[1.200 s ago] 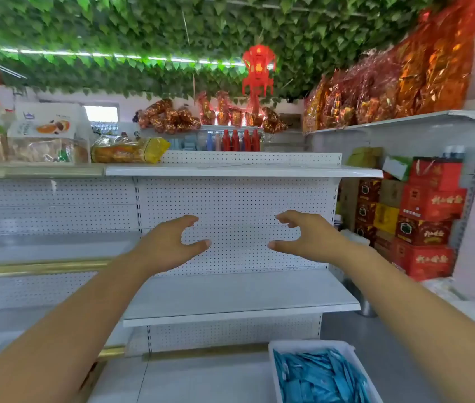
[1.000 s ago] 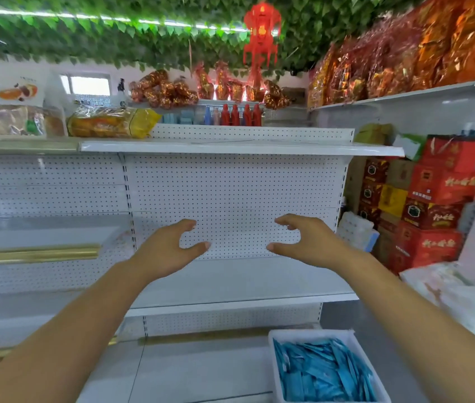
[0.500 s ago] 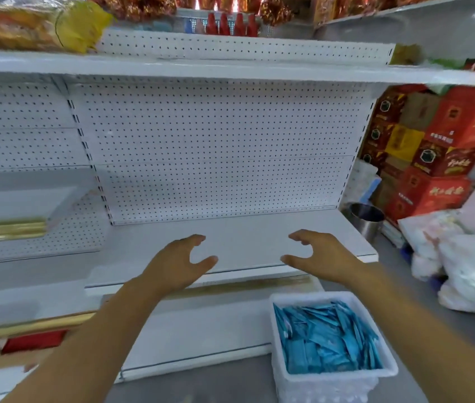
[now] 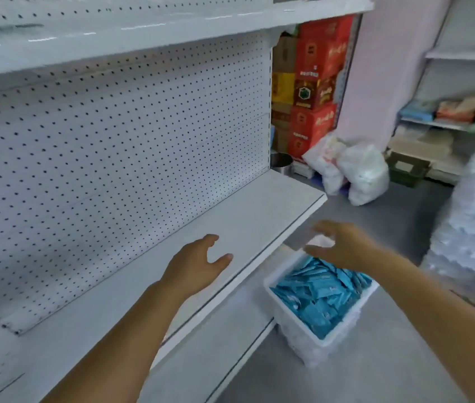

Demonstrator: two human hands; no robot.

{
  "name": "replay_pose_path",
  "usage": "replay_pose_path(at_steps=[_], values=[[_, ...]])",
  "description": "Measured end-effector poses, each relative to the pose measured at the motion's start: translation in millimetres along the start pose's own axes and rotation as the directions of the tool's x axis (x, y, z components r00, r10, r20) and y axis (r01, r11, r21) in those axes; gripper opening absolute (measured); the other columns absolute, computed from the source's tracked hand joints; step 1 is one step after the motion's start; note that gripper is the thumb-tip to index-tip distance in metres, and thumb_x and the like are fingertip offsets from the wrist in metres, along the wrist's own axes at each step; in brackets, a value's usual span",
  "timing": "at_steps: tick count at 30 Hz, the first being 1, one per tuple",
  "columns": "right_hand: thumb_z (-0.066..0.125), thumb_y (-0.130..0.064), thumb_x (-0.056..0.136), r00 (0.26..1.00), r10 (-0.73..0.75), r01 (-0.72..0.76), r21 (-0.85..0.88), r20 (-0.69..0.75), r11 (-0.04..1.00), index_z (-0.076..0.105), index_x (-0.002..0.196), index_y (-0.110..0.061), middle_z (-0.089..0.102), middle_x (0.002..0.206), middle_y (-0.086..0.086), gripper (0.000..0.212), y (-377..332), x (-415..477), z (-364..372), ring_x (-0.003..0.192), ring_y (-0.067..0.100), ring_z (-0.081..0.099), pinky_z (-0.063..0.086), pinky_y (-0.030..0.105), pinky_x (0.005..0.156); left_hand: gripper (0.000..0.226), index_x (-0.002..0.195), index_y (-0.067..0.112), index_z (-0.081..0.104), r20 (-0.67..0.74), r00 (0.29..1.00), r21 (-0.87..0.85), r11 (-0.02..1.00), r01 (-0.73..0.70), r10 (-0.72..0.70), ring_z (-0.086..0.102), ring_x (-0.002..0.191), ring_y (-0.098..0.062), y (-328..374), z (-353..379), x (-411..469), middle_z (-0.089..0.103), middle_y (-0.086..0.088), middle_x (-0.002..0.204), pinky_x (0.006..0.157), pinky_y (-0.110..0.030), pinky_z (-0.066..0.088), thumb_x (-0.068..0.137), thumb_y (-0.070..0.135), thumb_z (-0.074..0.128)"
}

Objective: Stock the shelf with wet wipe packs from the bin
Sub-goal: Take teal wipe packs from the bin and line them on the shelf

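Observation:
A white plastic bin [image 4: 322, 341] stands on the grey floor beside the shelf unit, filled with several blue wet wipe packs [image 4: 319, 295]. The white shelf board [image 4: 247, 210] in front of the pegboard back panel carries nothing. My left hand [image 4: 194, 264] hovers over the shelf's front part, fingers loosely spread and holding nothing. My right hand [image 4: 339, 247] hangs above the far end of the bin, fingers relaxed, also with nothing in it. Neither hand touches a pack.
Red and yellow cartons [image 4: 313, 88] are stacked past the shelf's right end, with white plastic bags [image 4: 358, 173] and a metal pot [image 4: 281, 162] on the floor. Shrink-wrapped bottle packs [image 4: 474, 228] rise at the right. A lower shelf ledge [image 4: 210, 353] juts out below.
My view has swung down and to the right, so the bin sits nearer the middle. Both hands have dropped lower; the right one has come over the bin.

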State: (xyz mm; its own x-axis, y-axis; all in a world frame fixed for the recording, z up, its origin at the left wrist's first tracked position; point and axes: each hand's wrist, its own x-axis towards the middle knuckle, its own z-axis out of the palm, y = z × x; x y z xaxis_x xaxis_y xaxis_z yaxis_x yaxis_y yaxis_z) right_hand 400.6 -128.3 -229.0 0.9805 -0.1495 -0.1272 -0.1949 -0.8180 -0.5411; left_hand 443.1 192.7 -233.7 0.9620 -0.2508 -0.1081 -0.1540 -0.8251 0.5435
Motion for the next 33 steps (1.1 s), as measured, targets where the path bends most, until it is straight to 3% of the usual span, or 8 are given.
replay_pose_path(at_steps=[7,12,18,26,28,30,33], values=[[0.071,-0.055,0.085,0.989,0.132,-0.133,-0.005,-0.066,0.991,0.058,0.135,-0.027,0.062,0.130,-0.006,0.059,-2.5,-13.3,11.0,0.100,0.008,0.053,0.037,0.018,0.085,0.063,0.147,0.034,0.042,0.080,0.982,-0.039,0.985,-0.168,0.171,0.050,0.131,-0.013,13.6,-4.3,52.2,0.049,0.012,0.148,0.107,-0.031,0.042,0.092,0.062,0.055],[0.069,-0.053,0.089,0.979,0.200,-0.199,0.013,-0.047,0.980,0.060,0.133,-0.023,0.064,0.133,-0.003,0.053,26.8,18.7,33.9,0.113,0.013,0.060,0.037,0.016,0.086,0.064,0.147,0.034,0.041,0.148,0.960,-0.019,0.971,-0.239,0.239,0.049,0.134,-0.014,21.4,24.2,91.1,0.046,0.012,0.150,0.109,-0.032,0.041,0.092,0.062,0.054],[0.065,-0.052,0.092,0.963,0.249,-0.248,-0.026,0.101,0.968,0.056,0.138,-0.016,0.060,0.141,0.004,0.059,66.9,108.8,76.5,0.127,0.024,0.056,0.042,0.031,0.107,0.066,0.148,0.031,0.040,0.172,0.959,0.051,0.970,-0.237,0.225,0.047,0.136,-0.017,7.1,83.9,162.4,0.045,0.009,0.152,0.111,-0.035,0.040,0.092,0.064,0.051],[0.062,-0.047,0.096,0.903,0.386,-0.402,0.054,0.190,0.914,0.055,0.142,-0.015,0.059,0.141,0.004,0.056,154.3,198.3,132.5,0.124,0.025,0.057,0.043,0.030,0.102,0.061,0.146,0.020,0.048,0.176,0.946,0.099,0.951,-0.292,0.272,0.045,0.137,-0.019,3.8,189.3,271.3,0.049,0.000,0.149,0.112,-0.032,0.036,0.096,0.053,0.055],[0.060,-0.043,0.098,0.873,0.455,-0.475,0.089,0.177,0.876,0.061,0.132,-0.005,0.064,0.132,0.012,0.051,181.2,206.7,149.6,0.120,0.031,0.059,0.046,0.037,0.103,0.059,0.144,0.015,0.051,0.143,0.939,0.126,0.935,-0.330,0.312,0.045,0.137,-0.021,-2.6,218.2,289.3,0.051,-0.003,0.148,0.112,-0.033,0.035,0.096,0.048,0.057],[0.064,-0.039,0.097,0.835,0.527,-0.549,0.181,0.157,0.816,0.067,0.115,-0.001,0.068,0.107,0.014,0.042,210.0,212.6,175.7,0.105,0.035,0.064,0.051,0.046,0.097,0.058,0.141,0.009,0.052,0.128,0.933,0.167,0.920,-0.354,0.336,0.046,0.137,-0.027,-12.3,248.6,304.6,0.052,-0.010,0.147,0.113,-0.039,0.037,0.095,0.043,0.060],[0.071,-0.034,0.093,0.760,0.638,-0.641,0.309,0.125,0.702,0.063,0.091,-0.009,0.058,0.085,0.005,0.026,250.2,220.5,228.1,0.075,0.024,0.056,0.054,0.037,0.077,0.062,0.138,0.002,0.052,0.097,0.939,0.226,0.911,-0.345,0.331,0.046,0.136,-0.035,-37.2,290.2,320.3,0.051,-0.018,0.147,0.112,-0.048,0.039,0.092,0.041,0.064]])
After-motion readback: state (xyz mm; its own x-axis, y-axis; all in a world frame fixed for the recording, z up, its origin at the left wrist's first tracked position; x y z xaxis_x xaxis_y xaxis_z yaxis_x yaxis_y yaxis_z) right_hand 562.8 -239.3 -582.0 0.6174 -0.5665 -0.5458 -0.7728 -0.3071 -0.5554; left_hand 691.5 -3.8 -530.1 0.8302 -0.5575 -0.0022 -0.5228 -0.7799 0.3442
